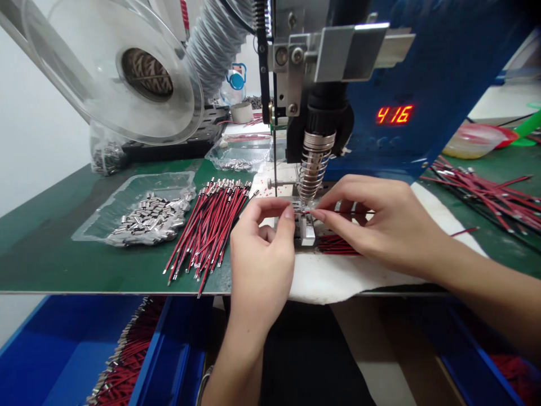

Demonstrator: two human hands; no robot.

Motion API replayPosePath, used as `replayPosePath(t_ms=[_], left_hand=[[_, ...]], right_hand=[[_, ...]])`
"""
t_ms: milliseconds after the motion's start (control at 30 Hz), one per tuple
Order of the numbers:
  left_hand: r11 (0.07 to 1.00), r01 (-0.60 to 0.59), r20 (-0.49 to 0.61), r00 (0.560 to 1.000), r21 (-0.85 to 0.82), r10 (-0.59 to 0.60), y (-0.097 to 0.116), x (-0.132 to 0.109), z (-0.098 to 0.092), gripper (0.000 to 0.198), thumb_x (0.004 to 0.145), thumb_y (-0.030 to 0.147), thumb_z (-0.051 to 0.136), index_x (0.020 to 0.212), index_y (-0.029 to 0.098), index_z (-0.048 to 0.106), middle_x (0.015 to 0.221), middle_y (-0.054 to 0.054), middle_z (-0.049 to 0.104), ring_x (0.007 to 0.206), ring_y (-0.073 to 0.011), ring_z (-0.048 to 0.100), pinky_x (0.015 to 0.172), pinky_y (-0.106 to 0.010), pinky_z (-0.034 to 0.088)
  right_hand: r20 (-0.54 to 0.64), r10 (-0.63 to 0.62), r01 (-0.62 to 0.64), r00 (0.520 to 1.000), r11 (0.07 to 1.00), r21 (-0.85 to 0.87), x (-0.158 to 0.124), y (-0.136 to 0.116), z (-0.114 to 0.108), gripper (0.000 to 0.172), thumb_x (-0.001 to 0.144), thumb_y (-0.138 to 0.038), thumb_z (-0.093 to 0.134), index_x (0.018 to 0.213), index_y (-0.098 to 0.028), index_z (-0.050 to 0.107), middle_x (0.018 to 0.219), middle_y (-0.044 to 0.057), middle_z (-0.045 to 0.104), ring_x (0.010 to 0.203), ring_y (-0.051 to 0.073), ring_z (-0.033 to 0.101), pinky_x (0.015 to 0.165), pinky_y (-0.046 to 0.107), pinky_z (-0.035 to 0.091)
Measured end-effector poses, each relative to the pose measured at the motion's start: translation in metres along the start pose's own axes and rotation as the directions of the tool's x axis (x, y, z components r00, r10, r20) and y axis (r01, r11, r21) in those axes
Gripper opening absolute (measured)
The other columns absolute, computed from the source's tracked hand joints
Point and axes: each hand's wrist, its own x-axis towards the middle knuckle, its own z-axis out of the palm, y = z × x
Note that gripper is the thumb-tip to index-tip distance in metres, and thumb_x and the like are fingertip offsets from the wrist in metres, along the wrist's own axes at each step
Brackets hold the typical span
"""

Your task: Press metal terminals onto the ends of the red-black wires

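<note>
Beneath the tip of the blue soldering machine (393, 84), both hands meet at a small metal fixture (307, 232). My left hand (268, 242) is at the fixture's left side, thumb and forefinger pinched together; what they hold is too small to make out. On the right side, my right hand (376, 217) pinches a thin red and black wire between thumb and fingertips, its end at the fixture. The spring-wrapped tip (315, 163) comes down just above the fingertips. More red wires (338, 245) lie under my right hand on a white cloth (338, 276).
A clear tray (152, 217) of small metal parts and a pile of red-black wires (211, 225) lie to the left. A fume extractor hood (177, 73) hangs above. More wires (490, 194) lie right; blue bins (54, 338) stand below the table edge.
</note>
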Motion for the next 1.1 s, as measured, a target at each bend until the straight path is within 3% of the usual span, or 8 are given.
replayPosePath(t_ms=[167, 367, 1100], left_hand=[[1.0, -0.005, -0.011, 1.0, 0.005, 0.005, 0.0007, 0.0004, 0.0003, 0.005, 0.094, 0.024, 0.076, 0.096, 0.02, 0.073, 0.092, 0.001, 0.076, 0.05, -0.0055, 0.045, 0.055, -0.023, 0.047], [1.0, -0.009, -0.005, 1.0, 0.013, 0.009, 0.0004, -0.0009, -0.0003, 0.006, 0.094, 0.027, 0.077, 0.094, 0.021, 0.074, 0.084, 0.0, 0.074, 0.073, -0.0129, 0.068, 0.057, -0.02, 0.047], [1.0, -0.005, -0.005, 1.0, 0.018, 0.005, 0.0021, -0.0019, -0.0019, 0.006, 0.094, 0.026, 0.076, 0.092, 0.021, 0.074, 0.084, -0.001, 0.074, 0.076, -0.0144, 0.069, 0.057, -0.021, 0.047]], right_hand=[[-0.012, -0.029, 0.028, 1.0, 0.999, -0.033, -0.0001, 0.0022, 0.0002, 0.008, 0.096, -0.021, 0.074, 0.089, -0.02, 0.077, 0.084, 0.001, 0.075, 0.065, 0.013, 0.063, 0.056, 0.028, 0.047], [-0.026, -0.074, 0.072, 0.997, 0.995, -0.067, -0.001, 0.0037, -0.0004, 0.009, 0.094, -0.016, 0.072, 0.09, -0.021, 0.078, 0.087, 0.001, 0.076, 0.068, 0.014, 0.066, 0.059, 0.027, 0.049], [-0.047, -0.131, 0.126, 0.99, 0.987, -0.099, -0.0017, 0.0034, -0.003, 0.01, 0.094, -0.013, 0.073, 0.09, -0.02, 0.078, 0.088, 0.002, 0.077, 0.068, 0.013, 0.067, 0.062, 0.027, 0.052]])
